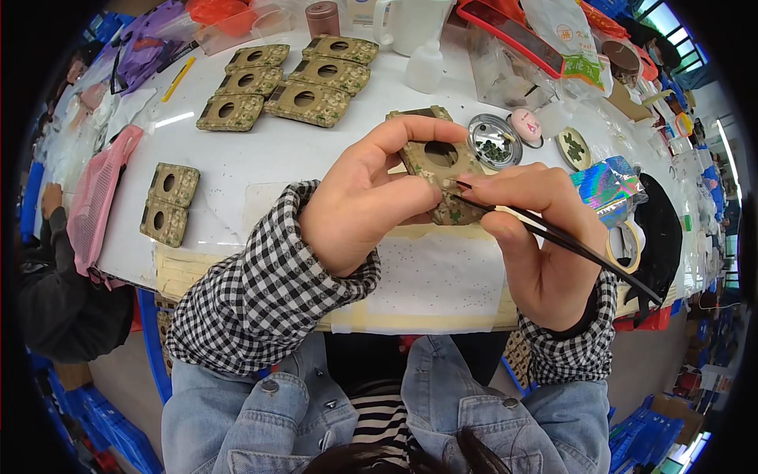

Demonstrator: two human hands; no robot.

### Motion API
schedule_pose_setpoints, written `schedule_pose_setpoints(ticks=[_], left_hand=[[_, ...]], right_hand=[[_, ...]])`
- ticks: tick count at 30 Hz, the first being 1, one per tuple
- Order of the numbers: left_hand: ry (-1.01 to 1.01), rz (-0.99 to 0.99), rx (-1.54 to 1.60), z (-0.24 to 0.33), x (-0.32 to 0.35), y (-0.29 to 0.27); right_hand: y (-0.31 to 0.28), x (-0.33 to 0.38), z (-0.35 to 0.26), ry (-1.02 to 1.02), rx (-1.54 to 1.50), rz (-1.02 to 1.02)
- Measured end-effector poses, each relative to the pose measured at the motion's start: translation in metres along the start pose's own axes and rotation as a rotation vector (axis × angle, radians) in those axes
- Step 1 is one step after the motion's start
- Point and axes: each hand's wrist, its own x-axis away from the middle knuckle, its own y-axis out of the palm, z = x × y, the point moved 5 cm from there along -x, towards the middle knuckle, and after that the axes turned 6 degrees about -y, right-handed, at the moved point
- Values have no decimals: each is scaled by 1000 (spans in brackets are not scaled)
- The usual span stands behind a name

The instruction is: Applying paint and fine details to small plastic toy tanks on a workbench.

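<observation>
My left hand (pixel 355 193) grips a camouflage-patterned casing (pixel 467 164) with a round hole, holding it up over the table's near part. In my right hand (pixel 545 229) is a pair of black tweezers (pixel 572 243), pinched between thumb and fingers. The tweezer tips meet the casing's lower face, beside my left fingertips; whether they hold a small piece, I cannot tell. Just beyond the casing lies a round clear dish (pixel 485 126) with dark green bits. To its right is a small oval dish (pixel 585 163) with green pieces. White paper dotted with specks (pixel 434 276) lies beneath my hands.
Several similar casings (pixel 308 103) lie in rows at the back, and two more (pixel 166 217) at the left. A white bottle (pixel 426 69), a red-framed phone (pixel 513 35), a tape roll (pixel 637 237) and a pink mesh bag (pixel 103 197) surround them. Another person's sleeve (pixel 71 304) shows at left.
</observation>
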Motion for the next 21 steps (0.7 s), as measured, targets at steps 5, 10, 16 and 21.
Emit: schedule_pose_setpoints(ticks=[5,10,16,21], left_hand=[[-30,-5,-16,-1,-1,-2],[-41,-25,37,-3,-1,-3],[-46,-36,55,-4,-2,-4],[-44,-28,59,-6,-2,-5]], right_hand=[[1,0,0,-16,-6,-9],[0,1,2,-15,-24,6],[1,2,2,-8,-19,3],[2,1,2,-14,-5,-9]])
